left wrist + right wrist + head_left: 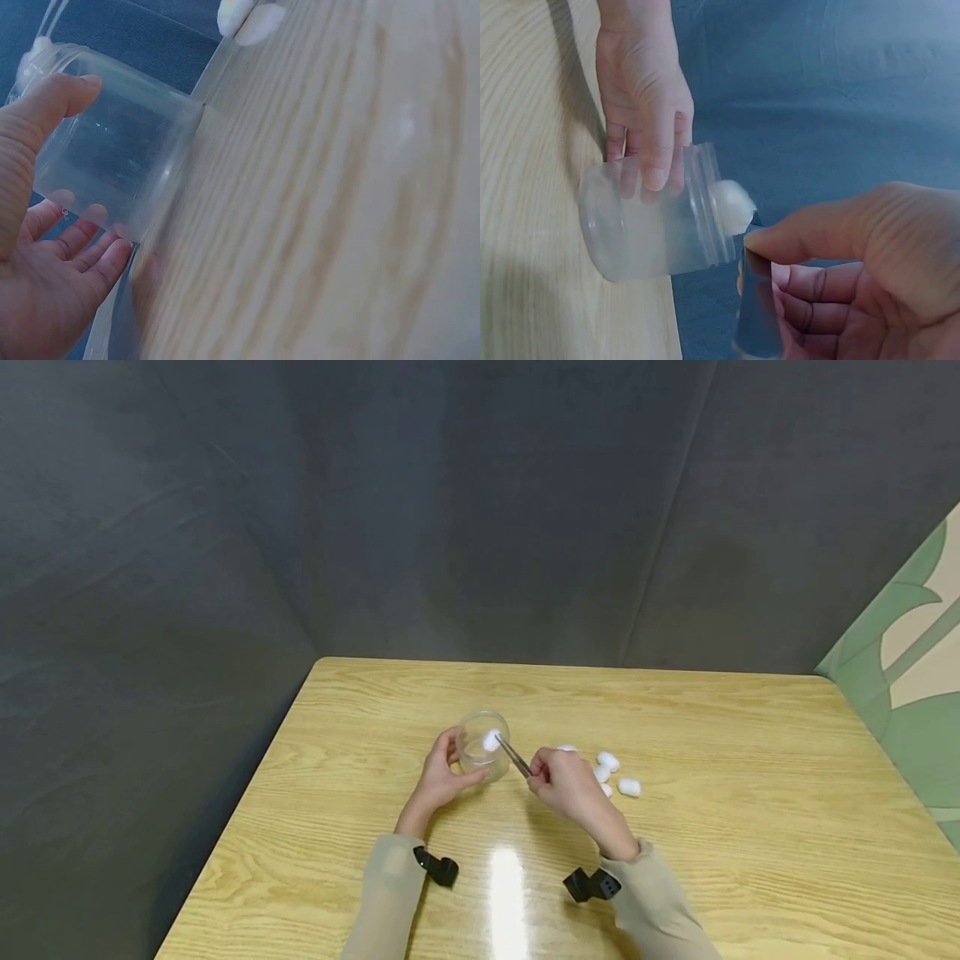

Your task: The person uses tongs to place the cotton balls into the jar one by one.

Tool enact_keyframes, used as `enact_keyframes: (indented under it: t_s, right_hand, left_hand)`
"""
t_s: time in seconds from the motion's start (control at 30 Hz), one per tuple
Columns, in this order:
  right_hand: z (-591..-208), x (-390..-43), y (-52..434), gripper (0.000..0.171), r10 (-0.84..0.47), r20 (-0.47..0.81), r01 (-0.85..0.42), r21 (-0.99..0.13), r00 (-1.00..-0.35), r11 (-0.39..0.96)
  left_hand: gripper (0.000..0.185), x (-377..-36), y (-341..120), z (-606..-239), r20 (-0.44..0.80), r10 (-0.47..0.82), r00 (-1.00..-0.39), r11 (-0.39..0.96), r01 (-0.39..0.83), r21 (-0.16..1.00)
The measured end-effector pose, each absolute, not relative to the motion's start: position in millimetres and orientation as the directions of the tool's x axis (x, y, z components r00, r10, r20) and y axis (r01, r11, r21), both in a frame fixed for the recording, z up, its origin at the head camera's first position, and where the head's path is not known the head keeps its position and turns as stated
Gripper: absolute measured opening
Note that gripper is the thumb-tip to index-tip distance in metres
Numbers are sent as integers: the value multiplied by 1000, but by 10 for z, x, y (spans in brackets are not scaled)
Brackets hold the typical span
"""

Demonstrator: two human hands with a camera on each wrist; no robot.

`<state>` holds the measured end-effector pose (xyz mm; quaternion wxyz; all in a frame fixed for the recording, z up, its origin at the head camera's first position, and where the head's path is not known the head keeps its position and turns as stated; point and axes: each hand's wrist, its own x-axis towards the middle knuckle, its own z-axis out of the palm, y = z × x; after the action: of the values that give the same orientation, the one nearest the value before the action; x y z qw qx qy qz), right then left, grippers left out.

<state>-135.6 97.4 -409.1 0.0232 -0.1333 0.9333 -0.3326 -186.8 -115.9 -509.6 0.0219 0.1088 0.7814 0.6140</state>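
A clear plastic jar [497, 768] stands on the table with its mouth upward. My left hand [441, 779] grips it from the left side; in the left wrist view the thumb lies near the rim of the jar [127, 142] and the fingers are around the far side. Between thumb and fingers, my right hand [572, 787] pinches metal tweezers [516, 758]. At their tips is a white cotton ball [491, 741], right at the jar's mouth. The right wrist view shows this cotton ball [735, 206] by the rim, with the tweezers [757, 307] partly hidden by my thumb.
Several loose cotton balls [629, 787] lie on the wooden table [750, 827] beside and behind my right hand. A dark cloth [480, 510] hangs behind the table and along its left side. A green leaf-patterned surface [900, 735] borders the right.
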Motion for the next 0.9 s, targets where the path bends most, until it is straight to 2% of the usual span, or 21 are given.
enact_keyframes:
  t_s: [0.33,0.67,0.9]
  right_hand:
    - [-4104,-1359,969,14,-247,17,-204,-624,-969,755]
    - [-4103,-1337,1057,12,-225,58,-213,-607,-973,766]
    - [-4095,-1301,1154,15,-199,80,-207,-588,-977,782]
  left_hand:
    - [77,-1886,-1157,-5090,87,218,-972,211,134,968]
    - [78,-1885,-1170,-5131,129,211,-969,225,176,958]
    - [78,-1877,-1170,-5119,112,208,-972,221,159,962]
